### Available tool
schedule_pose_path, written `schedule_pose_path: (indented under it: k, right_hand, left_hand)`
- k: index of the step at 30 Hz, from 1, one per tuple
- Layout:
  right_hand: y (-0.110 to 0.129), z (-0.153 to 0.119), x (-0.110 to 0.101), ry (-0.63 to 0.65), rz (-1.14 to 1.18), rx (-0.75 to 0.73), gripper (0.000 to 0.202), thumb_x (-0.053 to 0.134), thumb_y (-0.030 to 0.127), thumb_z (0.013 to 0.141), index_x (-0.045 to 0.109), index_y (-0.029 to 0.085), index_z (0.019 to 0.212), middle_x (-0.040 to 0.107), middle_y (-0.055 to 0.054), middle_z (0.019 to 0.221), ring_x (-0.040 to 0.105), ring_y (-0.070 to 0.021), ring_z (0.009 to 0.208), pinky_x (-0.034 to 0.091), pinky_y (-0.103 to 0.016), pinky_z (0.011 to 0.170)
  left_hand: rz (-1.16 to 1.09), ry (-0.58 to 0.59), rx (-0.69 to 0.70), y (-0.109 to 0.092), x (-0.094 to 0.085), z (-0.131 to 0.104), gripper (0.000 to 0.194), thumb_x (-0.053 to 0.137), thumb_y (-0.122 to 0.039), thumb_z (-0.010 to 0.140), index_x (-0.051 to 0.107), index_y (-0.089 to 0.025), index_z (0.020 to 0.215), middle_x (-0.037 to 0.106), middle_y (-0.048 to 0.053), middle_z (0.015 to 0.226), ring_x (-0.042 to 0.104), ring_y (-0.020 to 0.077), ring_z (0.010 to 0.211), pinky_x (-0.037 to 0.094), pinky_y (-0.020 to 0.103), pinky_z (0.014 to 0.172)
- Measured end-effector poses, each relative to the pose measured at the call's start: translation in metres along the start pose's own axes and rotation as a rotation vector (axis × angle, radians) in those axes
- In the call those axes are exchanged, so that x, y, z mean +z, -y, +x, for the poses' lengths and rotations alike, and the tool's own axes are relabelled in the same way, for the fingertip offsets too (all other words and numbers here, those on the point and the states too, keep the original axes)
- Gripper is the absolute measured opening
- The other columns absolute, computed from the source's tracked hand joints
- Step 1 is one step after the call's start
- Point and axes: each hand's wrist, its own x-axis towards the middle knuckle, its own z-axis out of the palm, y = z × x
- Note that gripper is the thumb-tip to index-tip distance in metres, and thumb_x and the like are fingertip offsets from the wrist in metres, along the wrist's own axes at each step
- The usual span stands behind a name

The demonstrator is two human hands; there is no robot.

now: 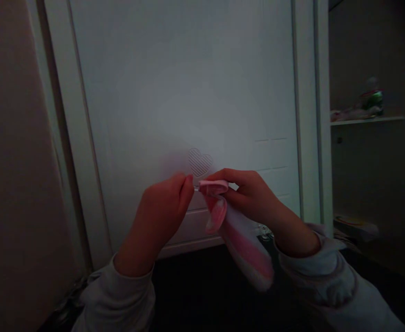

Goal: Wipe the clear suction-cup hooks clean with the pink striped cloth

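The shiny bit (pixel 196 188) at the left fingers (pixel 187 188) is indistinct — too small

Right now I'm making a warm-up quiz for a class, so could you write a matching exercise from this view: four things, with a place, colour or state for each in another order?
Things:
1. Cloth item
2. Heart design
3. Green object
4. Right hand

Places, colours or states:
A. On the shelf at the picture's right
B. Gripping a folded pink edge
C. Pink and white, hanging down
D. On the white panel

Pairs: 1-C, 2-D, 3-A, 4-B
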Motion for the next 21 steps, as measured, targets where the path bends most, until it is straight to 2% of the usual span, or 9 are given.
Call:
schedule_pose_path:
  k: [3,8,10,12,15,17,21]
  right_hand:
    - [0.001,0.000,0.000,0.084,0.062,-0.015,0.026,0.046,0.010,0.082,0.068,0.016,0.094,0.073,-0.004,0.091,0.065,-0.0158,0.080,0.046,-0.026,0.071]
    - [0.003,0.001,0.000,0.157,0.061,-0.004,0.025,0.043,0.011,0.084,0.067,0.016,0.089,0.071,-0.003,0.083,0.064,-0.0165,0.079,0.046,-0.027,0.072]
    - [0.003,0.001,0.001,0.087,0.041,-0.034,0.023,0.047,0.011,0.083,0.065,0.016,0.096,0.070,-0.005,0.089,0.063,-0.0169,0.082,0.047,-0.028,0.073]
    - [0.003,0.001,0.002,-0.041,0.020,-0.076,0.026,0.053,0.012,0.081,0.060,0.017,0.105,0.066,-0.006,0.098,0.061,-0.0173,0.086,0.047,-0.029,0.074]
    - [0.005,0.003,0.003,-0.189,0.019,-0.137,0.023,0.059,0.015,0.079,0.056,0.020,0.101,0.062,-0.006,0.098,0.058,-0.0178,0.087,0.047,-0.030,0.073]
    - [0.007,0.005,0.003,-0.198,0.014,-0.169,0.013,0.058,0.014,0.079,0.055,0.020,0.090,0.061,-0.004,0.090,0.057,-0.0175,0.084,0.047,-0.030,0.073]
    - [0.011,0.006,0.002,-0.091,0.002,-0.196,0.010,0.054,0.009,0.082,0.057,0.019,0.082,0.065,-0.003,0.082,0.060,-0.0155,0.077,0.047,-0.027,0.070]
  left_hand:
    - [-0.038,-0.053,0.049,0.002,0.002,0.000,0.029,0.032,-0.034,0.087,0.027,-0.024,0.059,0.028,-0.006,0.050,0.029,0.0127,0.045,0.019,0.028,0.051]
    - [-0.079,-0.116,0.103,0.006,0.004,0.001,0.031,0.035,-0.030,0.086,0.025,-0.023,0.058,0.025,-0.008,0.049,0.026,0.0105,0.043,0.018,0.026,0.049]
    - [-0.096,-0.135,0.102,0.007,0.005,0.001,0.032,0.036,-0.029,0.086,0.025,-0.023,0.056,0.024,-0.008,0.049,0.026,0.0098,0.043,0.018,0.026,0.049]
    - [-0.119,-0.145,0.083,0.007,0.005,0.001,0.033,0.037,-0.029,0.086,0.026,-0.022,0.055,0.024,-0.008,0.048,0.027,0.0094,0.043,0.019,0.025,0.049]
    - [-0.172,-0.140,0.040,0.004,0.004,0.002,0.034,0.037,-0.029,0.086,0.028,-0.021,0.054,0.025,-0.008,0.047,0.028,0.0093,0.043,0.019,0.025,0.048]
    - [-0.211,-0.141,0.012,0.003,0.002,0.003,0.034,0.038,-0.030,0.085,0.029,-0.021,0.053,0.027,-0.008,0.047,0.029,0.0094,0.044,0.020,0.025,0.048]
    - [-0.293,-0.125,-0.054,0.002,-0.001,0.005,0.036,0.039,-0.031,0.083,0.030,-0.021,0.050,0.028,-0.007,0.046,0.031,0.0101,0.045,0.022,0.026,0.048]
